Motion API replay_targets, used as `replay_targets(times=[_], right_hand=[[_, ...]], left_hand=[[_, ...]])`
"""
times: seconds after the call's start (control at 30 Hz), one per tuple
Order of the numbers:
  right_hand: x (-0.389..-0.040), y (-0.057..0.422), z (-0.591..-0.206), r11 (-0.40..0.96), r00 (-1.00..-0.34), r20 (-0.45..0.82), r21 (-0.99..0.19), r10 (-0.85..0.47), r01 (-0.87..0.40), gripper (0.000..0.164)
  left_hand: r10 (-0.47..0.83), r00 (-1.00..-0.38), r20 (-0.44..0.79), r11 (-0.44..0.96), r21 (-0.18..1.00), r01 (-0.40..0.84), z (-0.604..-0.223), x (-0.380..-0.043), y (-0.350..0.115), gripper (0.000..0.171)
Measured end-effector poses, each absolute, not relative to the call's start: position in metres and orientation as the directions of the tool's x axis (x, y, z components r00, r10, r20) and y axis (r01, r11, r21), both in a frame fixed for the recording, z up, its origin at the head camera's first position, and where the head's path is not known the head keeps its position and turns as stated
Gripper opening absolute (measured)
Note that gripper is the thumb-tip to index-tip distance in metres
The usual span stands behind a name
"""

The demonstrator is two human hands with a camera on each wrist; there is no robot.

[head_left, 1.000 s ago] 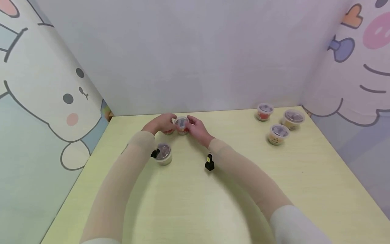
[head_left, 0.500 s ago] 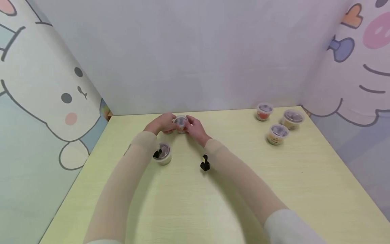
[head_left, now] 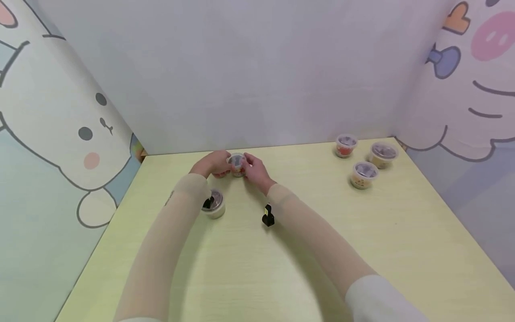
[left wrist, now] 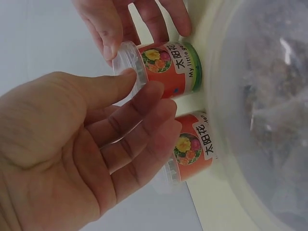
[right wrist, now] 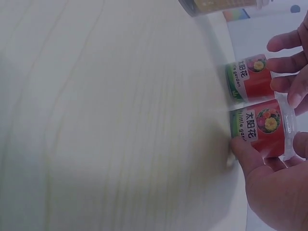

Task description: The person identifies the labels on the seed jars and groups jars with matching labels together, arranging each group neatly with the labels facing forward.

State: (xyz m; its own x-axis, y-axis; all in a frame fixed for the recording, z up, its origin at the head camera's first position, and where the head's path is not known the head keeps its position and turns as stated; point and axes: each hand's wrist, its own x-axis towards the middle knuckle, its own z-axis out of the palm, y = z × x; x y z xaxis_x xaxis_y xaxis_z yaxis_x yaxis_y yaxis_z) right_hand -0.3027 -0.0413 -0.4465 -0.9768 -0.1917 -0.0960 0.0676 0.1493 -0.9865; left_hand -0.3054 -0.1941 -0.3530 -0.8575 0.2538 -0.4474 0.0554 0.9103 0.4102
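Note:
Two red-labelled plastic cups with clear lids stand side by side near the table's back edge. My right hand (head_left: 257,172) grips the right-hand cup (right wrist: 269,130), its thumb low on the label and its other fingers behind. My left hand (left wrist: 91,134) has its thumb on that cup's lid, in the left wrist view. Its other fingers are loosely bent in front of the left-hand cup (left wrist: 192,149), partly covering it. A larger lidded tub (head_left: 217,208) stands beneath my left wrist and fills the right side of the left wrist view.
At the back right of the pale table (head_left: 306,268) stand a red-labelled cup (head_left: 344,147), a wider lidded tub (head_left: 382,156) and a tan-labelled cup (head_left: 363,176). A white wall (head_left: 257,80) rises behind the table, with cartoon-printed panels at both sides.
Both hands stay at the right-hand cup. My right forearm has shifted slightly left, and the head view has turned a little.

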Motion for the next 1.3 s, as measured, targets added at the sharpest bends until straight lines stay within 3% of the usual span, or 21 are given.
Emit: replay_targets(times=[0.5,0.7,0.97,1.3], right_hand=[[-0.300,-0.035,-0.438,0.301,-0.975,-0.021,-0.952,-0.219,-0.047,0.051],[-0.295,-0.022,-0.435,0.351,-0.956,-0.050,-0.935,-0.288,-0.057,0.053],[-0.298,0.011,-0.419,0.446,-0.925,-0.051,-0.885,-0.376,-0.132,0.050],[-0.286,0.085,-0.379,0.546,-0.845,-0.090,-0.798,-0.527,-0.255,0.048]], left_hand=[[0.246,-0.863,-0.441,0.903,0.428,0.038,-0.355,-0.307,-0.193,0.036],[0.230,-0.870,-0.435,0.919,0.390,0.048,-0.355,-0.303,-0.192,0.032],[0.262,-0.898,-0.352,0.943,0.291,0.161,-0.340,-0.298,-0.194,0.060],[0.422,-0.878,-0.227,0.860,0.405,0.309,-0.321,-0.280,-0.161,0.052]])
